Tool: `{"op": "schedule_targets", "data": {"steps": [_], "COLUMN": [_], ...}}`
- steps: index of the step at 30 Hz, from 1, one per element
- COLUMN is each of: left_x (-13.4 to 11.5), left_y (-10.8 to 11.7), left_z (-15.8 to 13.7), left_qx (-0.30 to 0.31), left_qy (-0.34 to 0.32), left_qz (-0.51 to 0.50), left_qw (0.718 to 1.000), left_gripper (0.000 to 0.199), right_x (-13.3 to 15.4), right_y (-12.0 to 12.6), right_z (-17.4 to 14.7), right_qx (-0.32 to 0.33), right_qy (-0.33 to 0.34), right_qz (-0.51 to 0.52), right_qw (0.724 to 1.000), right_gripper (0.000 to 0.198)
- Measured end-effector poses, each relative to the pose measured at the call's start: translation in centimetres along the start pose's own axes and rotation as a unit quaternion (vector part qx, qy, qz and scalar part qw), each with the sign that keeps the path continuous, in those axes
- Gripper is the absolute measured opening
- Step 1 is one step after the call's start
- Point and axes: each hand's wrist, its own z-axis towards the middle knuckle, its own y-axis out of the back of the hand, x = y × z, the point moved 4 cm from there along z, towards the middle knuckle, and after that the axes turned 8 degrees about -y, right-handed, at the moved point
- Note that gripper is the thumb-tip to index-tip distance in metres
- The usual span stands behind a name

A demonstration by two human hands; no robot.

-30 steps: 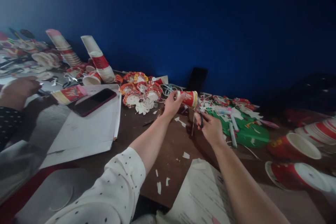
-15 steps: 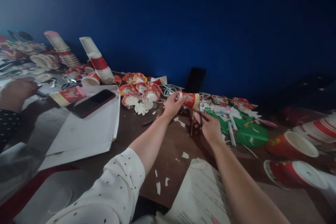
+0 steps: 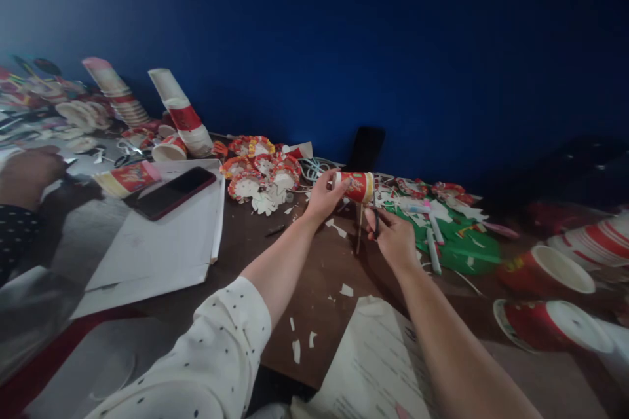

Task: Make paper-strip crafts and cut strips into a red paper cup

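My left hand [image 3: 323,196] grips a red and white paper cup [image 3: 357,186] lying on its side above the brown table [image 3: 314,275]. My right hand [image 3: 392,236] is closed on a pair of scissors [image 3: 375,219] whose blades reach up to the cup's rim. A thin wooden stick [image 3: 360,229] hangs down below the cup, between the two hands. White paper scraps [image 3: 346,290] lie on the table under them.
Cut paper-cup flowers [image 3: 260,170], cup stacks [image 3: 184,114], a phone [image 3: 170,191] on white sheets, green paper [image 3: 457,245] with markers, and loose red cups [image 3: 550,272] lie around. A printed sheet [image 3: 378,360] lies near me. Another person's hand [image 3: 27,173] is at far left.
The cup has shifted slightly right and down with my left hand. My right hand with the scissors stays just under its rim.
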Motion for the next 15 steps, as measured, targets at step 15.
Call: {"op": "schedule_targets", "data": {"steps": [15], "left_x": [0.5], "left_y": [0.4], "left_z": [0.3], "left_qx": [-0.008], "left_qy": [0.037], "left_qz": [0.042], "left_qw": [0.998], "left_gripper": [0.036], "right_x": [-1.0], "right_y": [-0.5], "right_z": [0.3], "right_qx": [0.021], "right_qy": [-0.063], "right_qz": [0.033], "right_qw": [0.997], "right_gripper": [0.051]}}
